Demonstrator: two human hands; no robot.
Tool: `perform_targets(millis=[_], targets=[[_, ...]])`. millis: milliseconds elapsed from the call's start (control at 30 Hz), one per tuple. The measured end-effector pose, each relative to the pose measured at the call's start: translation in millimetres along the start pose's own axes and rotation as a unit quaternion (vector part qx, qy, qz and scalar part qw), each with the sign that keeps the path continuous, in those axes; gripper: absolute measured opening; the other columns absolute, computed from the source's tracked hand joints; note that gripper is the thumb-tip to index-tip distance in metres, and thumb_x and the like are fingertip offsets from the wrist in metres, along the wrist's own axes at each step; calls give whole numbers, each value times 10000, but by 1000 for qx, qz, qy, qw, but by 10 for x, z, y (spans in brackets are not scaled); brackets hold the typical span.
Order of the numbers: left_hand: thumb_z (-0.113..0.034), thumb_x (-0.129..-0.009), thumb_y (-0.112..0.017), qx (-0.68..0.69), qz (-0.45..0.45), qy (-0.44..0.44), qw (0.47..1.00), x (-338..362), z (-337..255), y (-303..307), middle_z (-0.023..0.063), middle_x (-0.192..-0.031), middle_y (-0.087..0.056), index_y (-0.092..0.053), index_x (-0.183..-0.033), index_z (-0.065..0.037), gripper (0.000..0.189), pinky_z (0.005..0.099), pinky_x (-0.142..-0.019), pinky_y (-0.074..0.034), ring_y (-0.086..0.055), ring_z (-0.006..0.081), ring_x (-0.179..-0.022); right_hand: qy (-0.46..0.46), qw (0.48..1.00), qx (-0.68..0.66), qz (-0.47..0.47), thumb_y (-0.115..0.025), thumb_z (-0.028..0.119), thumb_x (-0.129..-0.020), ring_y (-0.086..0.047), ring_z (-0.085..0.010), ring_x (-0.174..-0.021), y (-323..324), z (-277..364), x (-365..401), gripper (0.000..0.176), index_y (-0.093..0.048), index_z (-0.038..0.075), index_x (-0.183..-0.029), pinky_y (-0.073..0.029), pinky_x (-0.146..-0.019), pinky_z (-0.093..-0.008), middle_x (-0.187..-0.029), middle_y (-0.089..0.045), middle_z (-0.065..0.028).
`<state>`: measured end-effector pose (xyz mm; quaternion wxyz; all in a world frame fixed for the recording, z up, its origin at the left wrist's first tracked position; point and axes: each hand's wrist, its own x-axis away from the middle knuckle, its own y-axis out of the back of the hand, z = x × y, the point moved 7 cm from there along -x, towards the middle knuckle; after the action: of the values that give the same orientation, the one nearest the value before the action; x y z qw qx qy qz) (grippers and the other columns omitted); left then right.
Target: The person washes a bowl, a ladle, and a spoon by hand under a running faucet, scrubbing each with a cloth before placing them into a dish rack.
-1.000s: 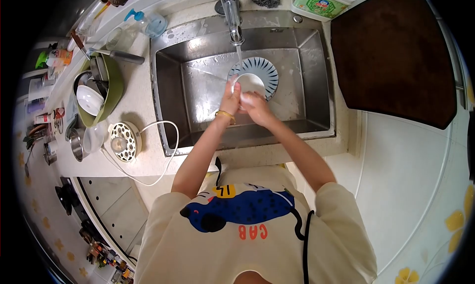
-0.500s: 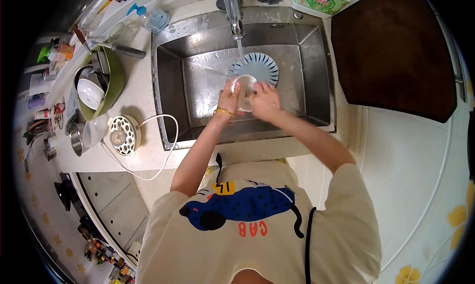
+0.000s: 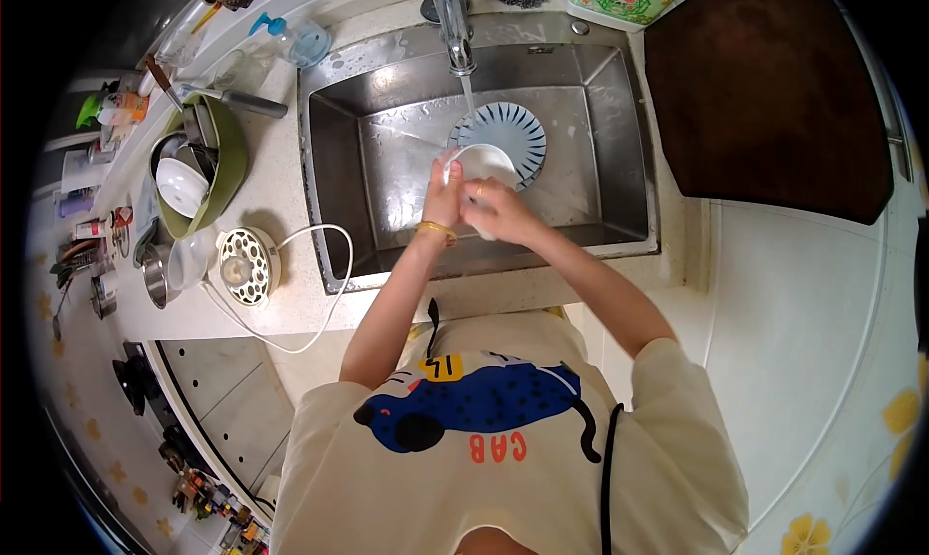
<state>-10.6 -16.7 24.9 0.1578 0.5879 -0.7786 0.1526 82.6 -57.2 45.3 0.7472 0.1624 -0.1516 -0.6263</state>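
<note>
A white bowl (image 3: 494, 160) is tilted over the sink, with my left hand (image 3: 443, 199) gripping its left side. My right hand (image 3: 498, 211) lies across the bowl's near part, fingers curled in against it. Whatever those fingers may hold is hidden. Beneath the bowl, a pale blue plate (image 3: 527, 134) with dark rim strokes rests on the sink (image 3: 397, 124) floor. Water runs from the faucet (image 3: 455, 32) onto the plate, just beyond the bowl.
On the counter to the left stand a green basin (image 3: 229, 158) of dishes, a round perforated appliance (image 3: 261, 265) with a white cord, and a blue pump bottle (image 3: 308, 44). A dark brown board (image 3: 774, 100) is at the right, beside a green-labelled container (image 3: 619, 1).
My right hand has moved left and slightly toward me, across the bowl. The bowl's opening has turned, and my left hand keeps its grip.
</note>
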Motion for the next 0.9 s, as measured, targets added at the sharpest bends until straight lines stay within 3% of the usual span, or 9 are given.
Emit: perform_targets(millis=[133, 167, 267, 333, 467, 600, 633, 700, 900], targets=[[-418, -893, -408, 1, 61, 109, 992, 153, -97, 47, 138, -1119, -492, -365, -1258, -152, 454, 415, -555, -556, -577, 289, -871, 186, 892, 363, 197, -627, 188, -640, -463, -242, -1018, 217, 472, 160, 256, -623, 150, -894, -371, -859, -352, -992, -577, -4], [-387, -898, -410, 23, 61, 127, 990, 154, -46, 58, 123, -1131, -489, -354, -1262, -191, 418, 441, -433, -539, -553, 300, -947, 220, 872, 390, 196, -616, 139, -641, -427, -216, -1057, 258, 401, 166, 288, -631, 188, -924, -352, -875, -334, -1034, -549, 20], [-253, -887, -473, 52, 34, 145, 988, 118, 32, 200, 131, -1122, -507, -377, -1251, -109, 403, 400, -546, -557, -565, 279, -937, 227, 910, 344, 39, -594, 80, -657, -426, -230, -1042, 738, 768, 123, 335, -624, 177, -977, -366, -873, -347, -1075, -521, 6], [-194, -869, -495, 50, 64, 103, 991, 38, 195, 258, 133, -1108, -521, -396, -1234, -69, 399, 368, -604, -549, -575, 264, -926, 176, 943, 279, 40, -534, 13, -690, -423, -232, -1067, 646, 779, 132, 464, -531, 140, -1137, -373, -895, -342, -1115, -499, -30], [-108, -825, -544, 83, 120, 125, 981, 187, 98, 69, 111, -1054, -566, -463, -1167, -16, 363, 291, -750, -501, -597, 203, -890, 54, 958, -233, -159, -404, 43, -820, -457, -178, -1038, 611, 474, -5, 389, -433, -12, -1204, -360, -897, -283, -1119, -494, -95], [-198, -860, -486, 385, 219, 160, 882, 204, 137, -116, 64, -910, -607, -497, -1094, -67, 269, 243, -451, -521, -622, 185, -661, -187, 856, -470, -108, -416, 44, -805, -471, -187, -1032, 271, 253, 109, 424, -426, 6, -1227, -336, -931, -285, -1138, -494, -111], [-259, -873, -453, 382, 102, 196, 897, 183, 179, -78, 60, -838, -608, -502, -1075, -89, 268, 203, -332, -467, -595, 180, -528, -74, 948, -274, -144, -430, 23, -784, -464, -216, -1034, 382, 364, 201, 432, -447, 22, -1215, -345, -919, -309, -1159, -481, -127], [-264, -868, -461, 401, 89, 206, 888, 179, 143, -91, 66, -831, -606, -504, -1076, -100, 268, 199, -340, -470, -590, 169, -526, 43, 980, 23, -192, -522, 24, -691, -449, -332, -976, 460, 695, 354, 476, -526, 97, -1161, -379, -857, -384, -1167, -461, -156], [-398, -856, -444, 602, 287, 210, 715, 284, 150, -247, 138, -920, -591, -490, -1139, -103, 412, 242, -372, -493, -590, 278, -625, 54, 959, 192, -200, -577, 86, -676, -443, -308, -969, 624, 839, 288, 444, -575, 172, -1111, -391, -824, -395, -1142, -469, -122]])
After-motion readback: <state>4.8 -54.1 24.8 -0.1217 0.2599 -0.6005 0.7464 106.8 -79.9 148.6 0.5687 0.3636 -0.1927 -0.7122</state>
